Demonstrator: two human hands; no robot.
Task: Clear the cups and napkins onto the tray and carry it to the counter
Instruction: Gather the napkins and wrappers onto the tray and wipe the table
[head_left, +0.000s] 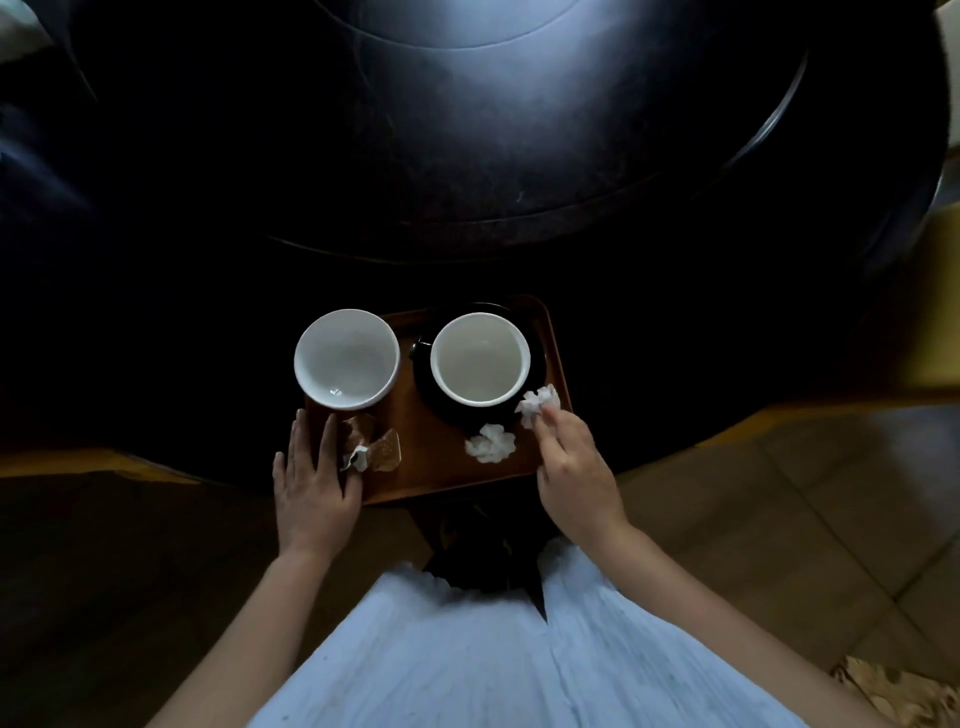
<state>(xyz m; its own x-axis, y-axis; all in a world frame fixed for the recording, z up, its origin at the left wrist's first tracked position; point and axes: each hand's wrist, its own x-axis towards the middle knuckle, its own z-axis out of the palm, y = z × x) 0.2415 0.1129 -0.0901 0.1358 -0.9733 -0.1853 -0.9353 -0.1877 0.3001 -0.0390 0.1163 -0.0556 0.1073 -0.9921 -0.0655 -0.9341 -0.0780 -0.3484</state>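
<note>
Dark and glossy, the round table (467, 156) fills the upper part of the view, with a raised inner disc whose rim curves just beyond the tray. Pale floor tiles (779, 519) show on the right of the tray, below the table's edge, and a light blue garment (467, 649) spreads out on the side of the tray nearest the person.

Brown and rectangular, the tray (431, 457) lies at the table's near edge. At the tray's far left corner stands a white cup (347, 358), overhanging that corner as seen from above. At the tray's far right sits a second white cup (480, 358) on a black saucer (447, 410).

At the tray's near left corner the left hand (311, 483) lies flat, its fingers straight and slightly spread, pressing on the rim and holding nothing. At the tray's right edge the right hand (571, 467) pinches a crumpled white napkin (537, 402) between thumb and fingertips, just beside the saucer; whether this napkin touches the tray cannot be told.

On the tray's near left part, just beside the left hand's fingers, lies a crumpled brown wrapper (371, 444). On the tray's near right part, below the saucer, rests another white napkin ball (490, 442).
</note>
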